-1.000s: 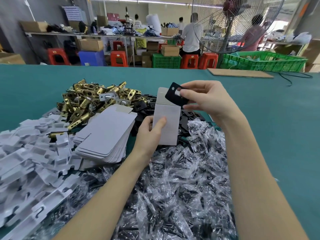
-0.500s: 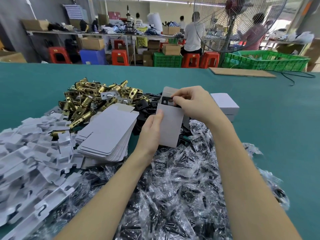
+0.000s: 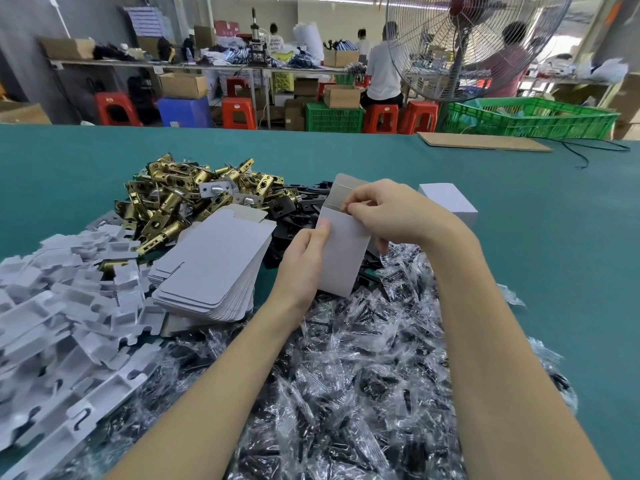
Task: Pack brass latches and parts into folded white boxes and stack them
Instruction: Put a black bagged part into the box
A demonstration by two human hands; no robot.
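A worker's left hand [image 3: 304, 261] grips an upright folded white box [image 3: 343, 251] by its near edge, thumb pressed on the front panel, above the teal bench [image 3: 519, 209]. The right hand [image 3: 391, 216] is curled over the box's open mouth, fingertips pinching at the top edge just below the raised lid flap [image 3: 343, 187]. Whatever the fingers are pushing in is hidden, as is the inside of the box.

The risk from here, by the look of it, is a part catching on the rim or the tuck flap creasing if it is closed over contents not fully seated. The box is held in the air, so a loose grip could tip it into the pile of clear bagged parts [image 3: 363, 375] at 6 o'clock.

At 10 o'clock of the held box lies a heap of brass latches [image 3: 180, 195], with black plates [image 3: 298, 202] between heap and box. A stack of flat unfolded box blanks [image 3: 214, 265] sits at 9 o'clock, white card inserts [image 3: 62, 306] beyond it at 8 o'clock. One closed white box [image 3: 450, 202] stands on the bench at 2 o'clock, alone, so stacking has barely begun. A green crate [image 3: 530, 119] sits past the far bench edge; its contents cannot be made out.
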